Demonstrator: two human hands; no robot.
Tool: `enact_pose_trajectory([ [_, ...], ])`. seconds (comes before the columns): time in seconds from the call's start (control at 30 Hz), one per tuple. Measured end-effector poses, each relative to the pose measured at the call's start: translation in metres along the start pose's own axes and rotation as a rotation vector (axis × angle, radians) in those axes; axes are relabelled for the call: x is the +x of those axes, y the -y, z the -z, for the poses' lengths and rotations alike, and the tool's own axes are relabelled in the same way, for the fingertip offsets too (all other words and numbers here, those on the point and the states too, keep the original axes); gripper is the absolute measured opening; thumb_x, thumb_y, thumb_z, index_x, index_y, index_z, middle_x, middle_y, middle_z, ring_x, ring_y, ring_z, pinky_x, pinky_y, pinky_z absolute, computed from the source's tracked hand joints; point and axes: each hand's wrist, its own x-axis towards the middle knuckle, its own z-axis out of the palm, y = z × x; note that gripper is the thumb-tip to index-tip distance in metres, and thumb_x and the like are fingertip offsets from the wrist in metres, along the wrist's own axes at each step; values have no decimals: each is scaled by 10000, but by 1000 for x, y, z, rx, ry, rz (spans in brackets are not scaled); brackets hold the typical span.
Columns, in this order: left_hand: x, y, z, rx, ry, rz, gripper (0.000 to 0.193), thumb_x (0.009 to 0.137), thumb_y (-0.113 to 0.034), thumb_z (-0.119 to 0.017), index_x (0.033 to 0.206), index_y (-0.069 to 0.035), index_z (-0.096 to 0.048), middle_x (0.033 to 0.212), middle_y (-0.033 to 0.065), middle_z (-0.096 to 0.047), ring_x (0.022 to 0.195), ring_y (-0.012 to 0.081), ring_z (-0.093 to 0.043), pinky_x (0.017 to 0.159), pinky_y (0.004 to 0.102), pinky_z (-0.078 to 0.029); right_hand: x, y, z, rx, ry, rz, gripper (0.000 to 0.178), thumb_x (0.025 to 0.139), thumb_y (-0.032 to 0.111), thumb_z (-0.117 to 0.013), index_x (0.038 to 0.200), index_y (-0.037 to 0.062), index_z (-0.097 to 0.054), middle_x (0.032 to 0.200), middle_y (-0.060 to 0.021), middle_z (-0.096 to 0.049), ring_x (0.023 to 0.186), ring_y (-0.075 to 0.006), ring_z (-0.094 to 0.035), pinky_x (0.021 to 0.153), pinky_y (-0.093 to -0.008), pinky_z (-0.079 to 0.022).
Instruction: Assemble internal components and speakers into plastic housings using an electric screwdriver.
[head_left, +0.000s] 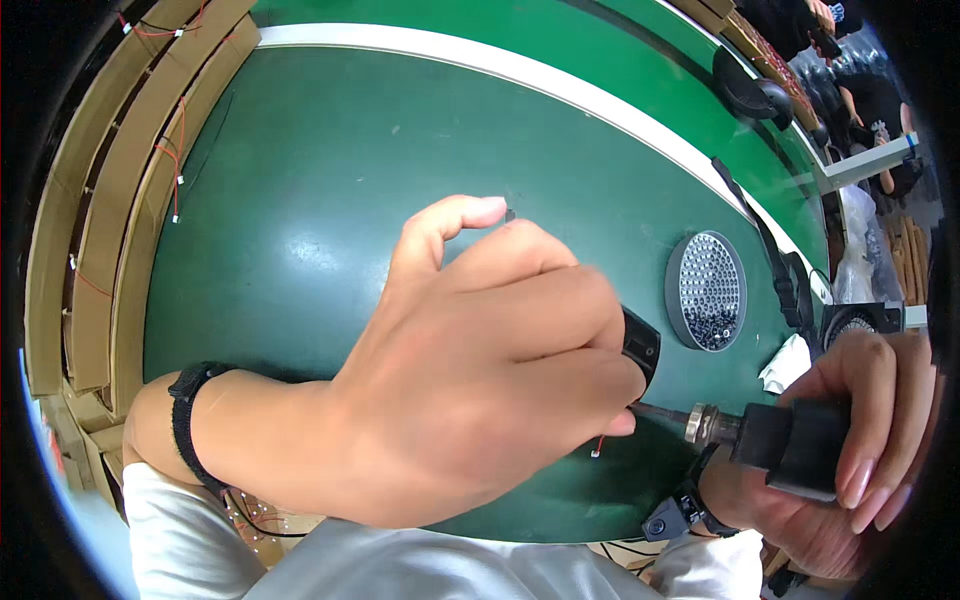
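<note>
My left hand (pixel 490 360) is at the middle of the view, back toward me, its fingers curled round a black plastic casing (pixel 643 345). Only the casing's right end shows past the knuckles; the rest is hidden. A small red wire with a white plug (pixel 597 448) hangs below that hand. On the right, my right hand (pixel 860 440) grips a black-bodied electric screwdriver (pixel 790 445) with a metal collar. Its thin bit points left and reaches the fingers of my left hand; where the tip ends is hidden.
A round grey tray (pixel 706 290) with many holes and small black pieces stands right of centre on the green mat (pixel 300 150). Beside it lie a crumpled white tissue (pixel 786 364) and a black strap (pixel 780 270). Cardboard trays (pixel 100 220) with red wires line the left.
</note>
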Motion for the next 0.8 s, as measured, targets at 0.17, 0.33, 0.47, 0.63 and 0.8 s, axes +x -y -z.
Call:
enact_pose_trajectory([
  [0.17,-2,5,-3,-60,-53,5,208,688,-247,-864,847,-157,-764,838,-58,-625,776,163,-565,812,391,-357,5,-3,-9,-85,-12,-19,227,873,6,-665,849,95,-457,740,-27,-529,631,-109,-513,696,-323,-484],
  [0.33,-1,8,1,-194,-46,37,220,668,-176,-894,837,-130,-761,807,-34,-627,737,159,-573,753,335,-354,12,-3,-15,-211,-53,-39,227,858,1,-651,827,102,-450,741,-17,-515,628,-93,-488,682,-288,-458],
  [0.47,1,8,3,-262,3,72,217,668,-132,-904,829,-107,-759,786,-19,-633,719,171,-586,735,333,-369,18,-7,-23,-307,-82,-59,227,846,-2,-640,809,107,-444,742,-10,-504,626,-80,-469,670,-260,-437],
  [0.63,1,12,0,-301,18,45,206,684,-140,-888,846,-101,-768,834,-19,-655,781,167,-603,762,335,-378,26,-30,-32,-417,-115,-90,228,831,-7,-626,787,114,-437,743,0,-489,623,-64,-444,656,-225,-410],
  [0.8,5,8,13,-190,75,27,250,708,-236,-870,890,-95,-773,921,31,-675,888,211,-608,823,343,-394,35,-40,-42,-517,-137,-127,230,816,-11,-612,764,120,-430,744,10,-475,620,-48,-419,641,-191,-383],
])
